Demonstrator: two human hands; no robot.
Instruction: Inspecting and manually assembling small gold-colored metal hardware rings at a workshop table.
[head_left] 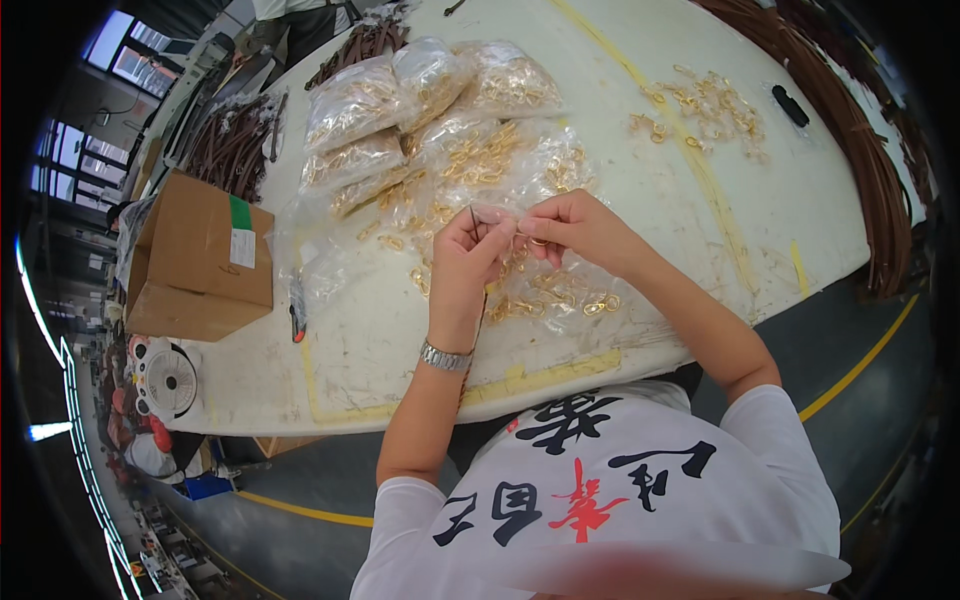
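Plastic (pixel 488 213), clear and thin, pinched in the left hand (pixel 466 246), right hand (pixel 575 228) just beside it with thumb and finger pressed together, anything there too small to tell, gold clasps (pixel 540 294) beneath on a white table (pixel 390 350)

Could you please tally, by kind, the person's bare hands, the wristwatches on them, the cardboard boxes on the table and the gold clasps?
Hands: 2 (left hand, right hand)
Silver wristwatch: 1
Cardboard box: 1
Gold clasps: too many overlapping to count
Total, clasps aside: 4
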